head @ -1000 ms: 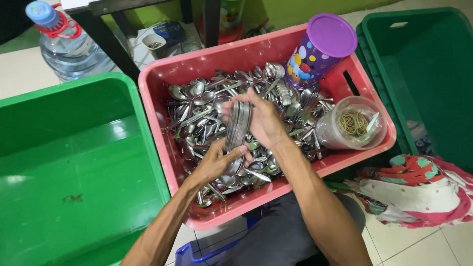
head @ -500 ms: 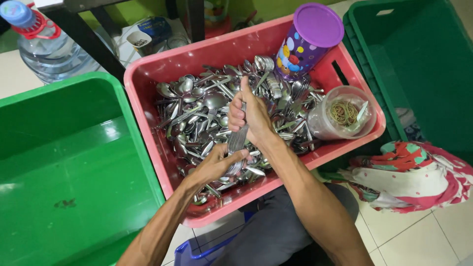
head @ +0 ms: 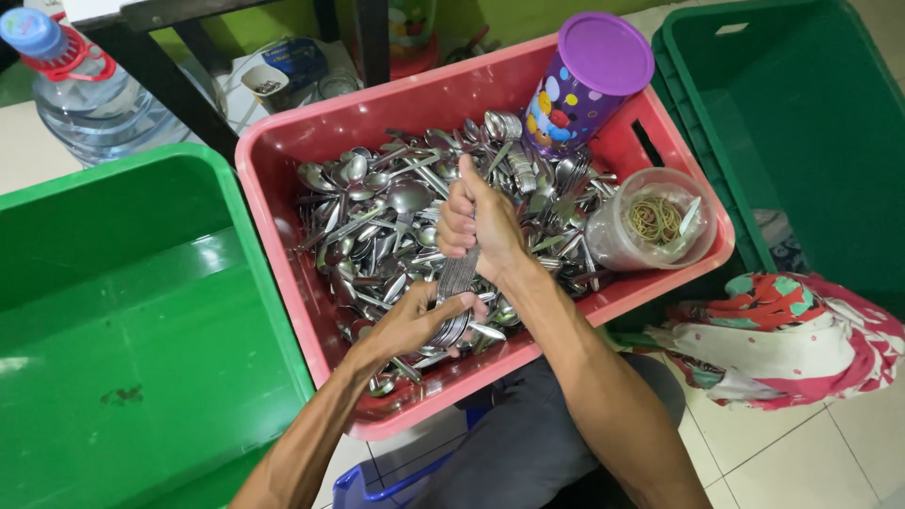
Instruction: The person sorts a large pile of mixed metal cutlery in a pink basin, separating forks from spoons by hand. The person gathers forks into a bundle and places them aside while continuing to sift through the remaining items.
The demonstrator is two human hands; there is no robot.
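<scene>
Spoons (head: 457, 287), bundled: we grip the stack upright above the red crate (head: 283, 226), right hand (head: 481, 226) fisted round its top, left hand (head: 415, 325) cupped beneath to keep handles aligned. Loose cutlery (head: 377, 217) fills that crate; rubber-band tub (head: 655, 221) sits at its right corner.

the scene is brightly and evenly lit from overhead, with soft white glare patches on the glossy floor of the light green crate (head: 123, 311) at nine o'clock and small glints scattered over the heap of steel spoons (head: 377, 226) in the red crate (head: 283, 151). shadows are faint and short, darkest under the table legs (head: 203, 42) at eleven o'clock and inside the dark green crate (head: 801, 123) at two o'clock. focus is sharp in the middle, while the wide lens bows straight crate edges toward the corners.
</scene>
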